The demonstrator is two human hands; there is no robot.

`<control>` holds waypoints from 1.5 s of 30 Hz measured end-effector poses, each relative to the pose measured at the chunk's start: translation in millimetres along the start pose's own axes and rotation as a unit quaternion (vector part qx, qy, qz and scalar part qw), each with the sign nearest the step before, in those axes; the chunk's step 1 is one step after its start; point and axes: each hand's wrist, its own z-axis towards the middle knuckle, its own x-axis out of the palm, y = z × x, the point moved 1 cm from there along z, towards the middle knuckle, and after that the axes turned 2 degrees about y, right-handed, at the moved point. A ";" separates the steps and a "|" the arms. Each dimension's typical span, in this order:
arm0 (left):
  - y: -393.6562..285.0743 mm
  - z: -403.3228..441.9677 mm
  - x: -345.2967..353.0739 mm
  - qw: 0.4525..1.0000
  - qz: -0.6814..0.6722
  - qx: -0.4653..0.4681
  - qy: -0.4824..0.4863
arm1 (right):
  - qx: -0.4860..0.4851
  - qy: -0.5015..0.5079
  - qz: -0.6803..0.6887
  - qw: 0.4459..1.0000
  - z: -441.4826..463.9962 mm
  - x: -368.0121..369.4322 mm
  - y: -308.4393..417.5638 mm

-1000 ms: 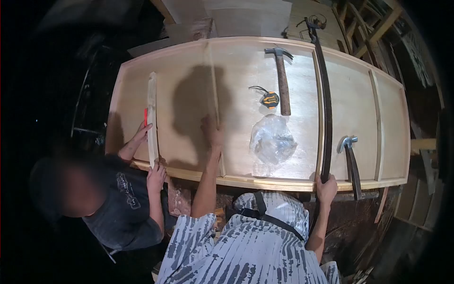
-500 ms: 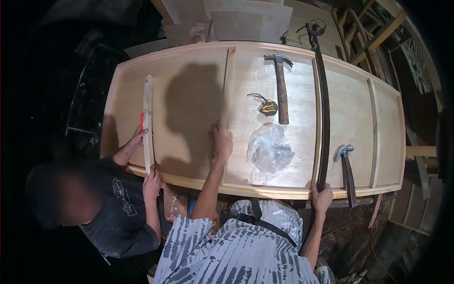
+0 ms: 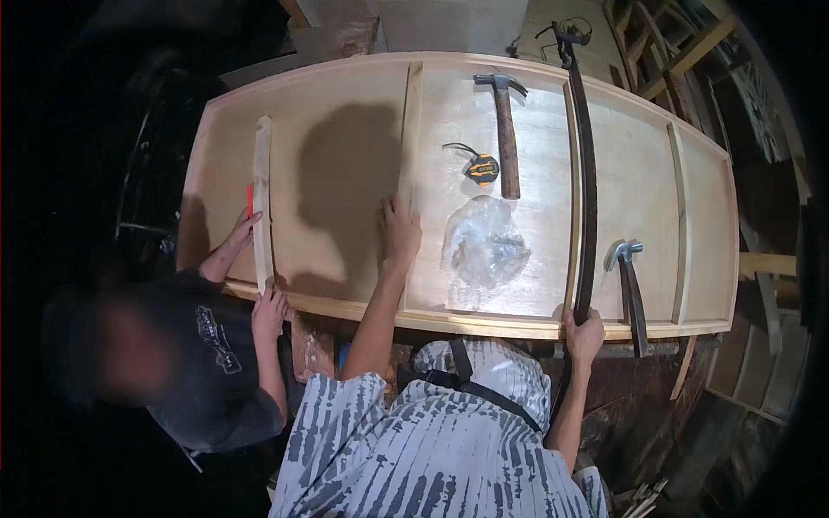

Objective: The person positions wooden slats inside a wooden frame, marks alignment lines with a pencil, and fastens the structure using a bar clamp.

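Observation:
A shallow wooden frame [image 3: 484, 325] with a plywood back lies in front of me, divided by wooden slats. My left hand [image 3: 400, 235] is on the middle wooden slat [image 3: 411, 121], its fingers bent around it. At the near edge, my right hand [image 3: 584, 337] is wrapped round the lower end of a long dark bar clamp [image 3: 587, 181]. This clamp spans the frame beside another slat [image 3: 571, 190]. Between my hands are a claw hammer [image 3: 508, 147], a tape measure [image 3: 483, 169] and a crumpled clear plastic bag [image 3: 485, 246].
At the left, a co-worker [image 3: 216, 363] holds a loose wooden strip [image 3: 262, 190] and something red [image 3: 250, 199]. A second hammer [image 3: 631, 289] lies at the right, its handle over the near edge. Boards [image 3: 449, 26] stand behind; timber frames [image 3: 691, 47] are at the back right.
The whole scene sits slightly higher in view, as my head has tilted. Both my hands stay on the slat and the clamp; the co-worker still holds the strip.

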 end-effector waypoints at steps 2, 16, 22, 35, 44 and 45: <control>0.5 -1.1 -4.2 1.000 0.007 0.001 0.010 | 0.002 0.008 -0.005 1.000 -3.6 -0.5 2.6; 31.4 -34.8 6.8 0.998 0.011 0.063 -0.006 | 0.012 -0.009 -0.009 1.000 5.3 -3.4 15.7; 15.3 -35.1 14.5 0.996 0.042 -0.038 0.074 | -0.013 0.011 -0.040 0.999 24.4 -7.7 9.8; 43.4 -68.7 3.0 0.998 0.041 -0.052 0.024 | -0.181 -0.080 0.075 0.977 78.2 -76.8 143.1; 37.4 -139.6 -36.1 0.985 0.141 -0.088 0.044 | -0.254 -0.118 0.108 0.954 145.2 -149.2 158.4; 39.3 -140.5 -35.0 0.985 0.143 -0.089 0.045 | -0.246 -0.087 0.098 0.960 134.4 -137.5 138.3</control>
